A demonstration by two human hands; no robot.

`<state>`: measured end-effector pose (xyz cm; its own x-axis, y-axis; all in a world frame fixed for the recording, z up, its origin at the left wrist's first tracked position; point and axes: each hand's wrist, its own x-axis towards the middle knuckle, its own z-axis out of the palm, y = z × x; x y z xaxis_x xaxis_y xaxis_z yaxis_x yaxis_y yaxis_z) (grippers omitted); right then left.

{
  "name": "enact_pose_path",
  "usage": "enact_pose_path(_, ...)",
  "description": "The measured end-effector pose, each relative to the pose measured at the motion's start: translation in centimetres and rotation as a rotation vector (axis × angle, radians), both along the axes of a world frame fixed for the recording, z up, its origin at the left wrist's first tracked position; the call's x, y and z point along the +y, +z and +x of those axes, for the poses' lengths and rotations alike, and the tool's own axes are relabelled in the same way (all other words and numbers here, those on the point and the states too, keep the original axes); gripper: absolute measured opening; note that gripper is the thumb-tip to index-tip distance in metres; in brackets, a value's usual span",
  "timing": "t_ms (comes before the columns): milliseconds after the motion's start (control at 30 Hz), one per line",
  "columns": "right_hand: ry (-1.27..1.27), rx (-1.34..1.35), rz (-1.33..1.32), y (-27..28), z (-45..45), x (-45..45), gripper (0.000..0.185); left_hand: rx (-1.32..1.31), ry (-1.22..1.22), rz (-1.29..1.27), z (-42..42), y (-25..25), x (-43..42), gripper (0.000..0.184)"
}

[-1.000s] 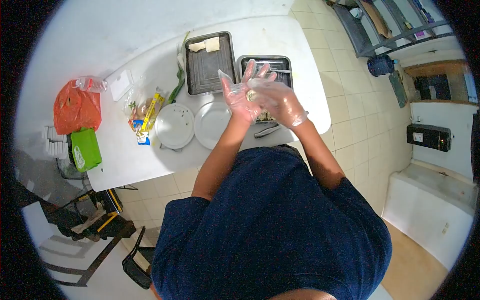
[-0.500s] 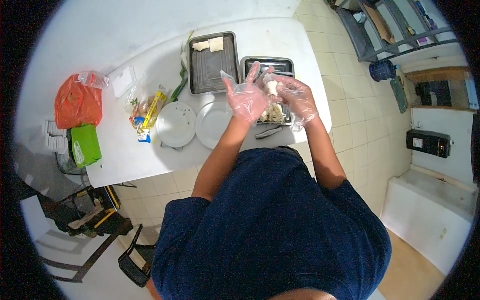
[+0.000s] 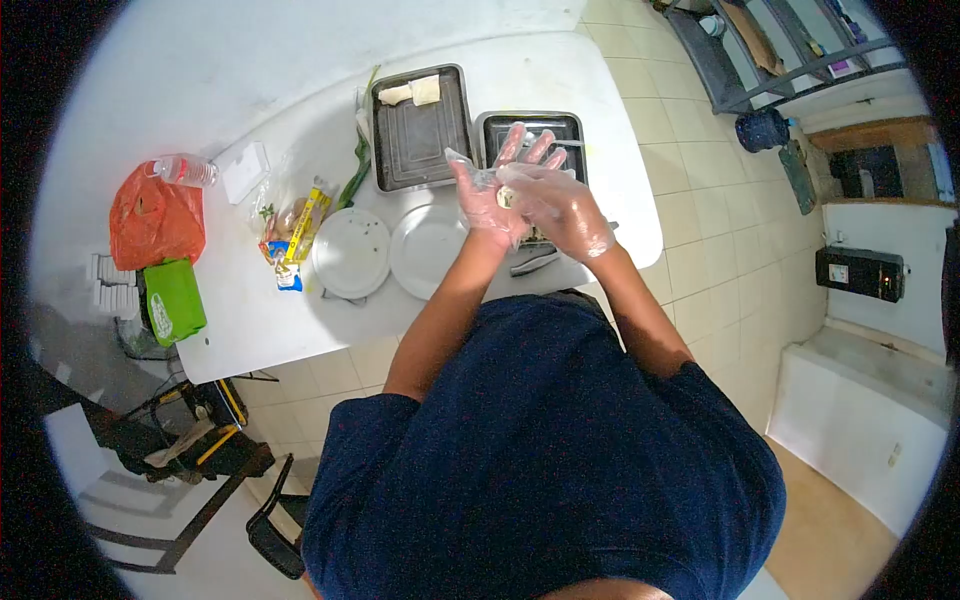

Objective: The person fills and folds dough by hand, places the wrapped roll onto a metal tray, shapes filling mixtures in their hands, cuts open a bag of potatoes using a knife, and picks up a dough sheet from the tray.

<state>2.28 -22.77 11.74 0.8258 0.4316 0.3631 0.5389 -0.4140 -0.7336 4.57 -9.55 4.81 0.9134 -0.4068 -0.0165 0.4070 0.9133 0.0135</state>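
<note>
Both of my hands wear clear plastic gloves and meet above the table. My left hand is palm up with its fingers spread, a small whitish dough piece resting in the palm. Laid across it from the right, my right hand presses the piece against the left palm; its fingers are partly hidden. Beneath the hands is a dark metal tray with a spoon handle showing. Pale shredded filling there is almost fully covered by my hands. A knife lies nearer my body.
A larger dark tray holds whitish rolls at its far end. Two white plates sit left of my hands. Further left are green leek leaves, food packets, a plastic bottle, a red bag and a green pack.
My right hand has moved left and turned over onto the left palm. The dough piece, earlier pinched in my right fingers, now lies between both hands.
</note>
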Motion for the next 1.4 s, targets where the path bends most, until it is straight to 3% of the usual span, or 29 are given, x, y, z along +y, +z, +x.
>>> enact_pose_path(100,0.022,-0.064,-0.210,-2.0,0.1,0.5,0.034,0.006,-0.015,0.021,0.3,-0.8,0.0,0.117)
enact_pose_path(200,0.006,0.269,0.136,-2.2,0.1,-0.2,0.035,0.018,-0.038,0.024,0.5,-0.8,0.4,0.117)
enact_pose_path(300,-0.165,0.857,0.424,-1.8,1.0,-0.9,0.029,-0.009,-0.061,0.104,0.1,-0.4,1.4,0.117)
enact_pose_path(400,-0.165,1.083,0.912,-2.9,1.0,-2.7,0.027,-0.016,-0.045,0.185,0.0,0.2,2.5,0.118)
enact_pose_path(433,-0.140,1.045,0.987,-3.1,0.9,-3.2,0.030,-0.012,-0.033,0.205,0.0,0.2,2.9,0.118)
enact_pose_path(633,-0.336,0.663,0.452,-6.5,1.2,-5.4,0.031,-0.017,0.022,0.589,-0.2,-1.9,5.3,0.119)
enact_pose_path(800,-0.252,0.340,0.225,-16.7,0.4,-5.4,0.036,-0.015,-0.001,0.683,-0.9,-4.1,6.3,0.118)
enact_pose_path(833,-0.220,0.354,-0.083,-18.0,0.1,-6.0,0.039,-0.017,-0.003,0.693,-1.2,-4.5,6.4,0.117)
enact_pose_path(933,-0.177,0.524,-0.313,-20.7,-0.4,-6.4,0.040,-0.007,-0.006,0.730,-2.4,-5.5,7.2,0.114)
enact_pose_path(967,-0.163,0.445,-0.308,-22.9,-0.3,-7.1,0.043,0.007,-0.007,0.747,-2.8,-5.9,7.5,0.113)
enact_pose_path(1067,-0.164,0.479,0.076,-24.8,0.5,-8.2,0.045,0.079,0.030,0.714,-4.9,-8.3,9.0,0.112)
enact_pose_path(1100,-0.237,0.631,0.142,-28.7,1.4,-9.1,0.039,0.094,0.048,0.688,-5.3,-8.8,9.1,0.111)
enact_pose_path(1200,-0.301,0.499,0.040,-28.6,3.8,-9.1,0.034,0.148,0.044,0.830,-6.6,-8.7,9.2,0.108)
enact_pose_path(1300,-0.412,0.962,0.026,-25.8,6.8,-7.2,0.025,0.239,0.076,0.754,-7.5,-9.6,9.0,0.110)
enact_pose_path(1400,-0.218,0.524,-0.467,-30.4,9.0,-5.9,0.029,0.266,0.102,0.747,-8.1,-10.0,8.6,0.113)
